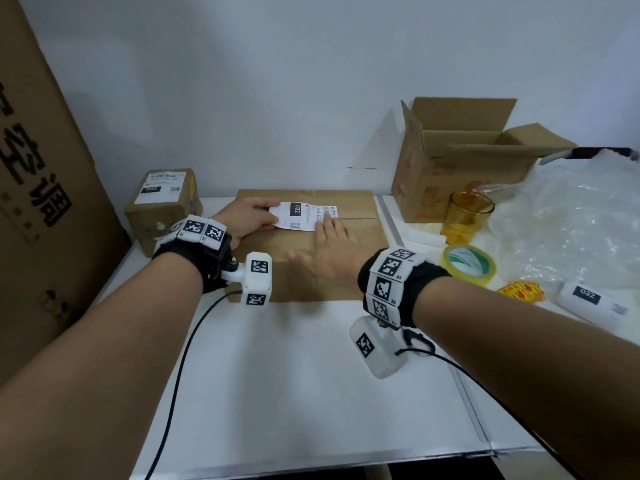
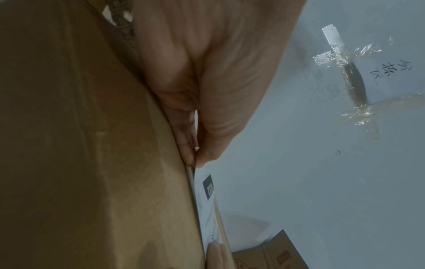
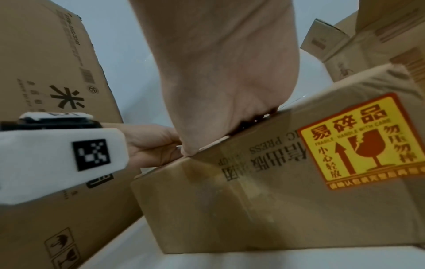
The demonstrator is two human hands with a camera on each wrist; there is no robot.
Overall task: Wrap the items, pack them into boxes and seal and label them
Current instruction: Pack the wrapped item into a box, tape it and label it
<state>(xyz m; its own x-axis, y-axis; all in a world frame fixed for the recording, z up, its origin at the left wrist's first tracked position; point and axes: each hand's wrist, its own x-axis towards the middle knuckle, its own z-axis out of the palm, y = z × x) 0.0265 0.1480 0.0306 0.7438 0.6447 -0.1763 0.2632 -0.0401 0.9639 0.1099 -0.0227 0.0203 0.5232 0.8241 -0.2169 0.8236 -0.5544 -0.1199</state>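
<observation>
A taped brown box (image 1: 356,209) lies in the middle of the white table; its front side (image 3: 253,203) carries a yellow fragile sticker (image 3: 363,140). A white shipping label (image 1: 303,216) marked 032 lies across the box top. My left hand (image 1: 247,216) pinches the label's left end, thumb over finger (image 2: 190,145), with the label (image 2: 208,203) seen edge-on. My right hand (image 1: 330,244) lies flat on the box top, straight fingers pressing the label's right end; its palm (image 3: 220,72) fills the right wrist view.
A small labelled box (image 1: 162,206) stands at the left, beside a tall carton (image 1: 38,188). At the right are an open carton (image 1: 460,157), an amber cup (image 1: 467,216), a tape roll (image 1: 469,265), bubble wrap (image 1: 571,223), red-yellow stickers (image 1: 523,292) and spare labels (image 1: 592,301).
</observation>
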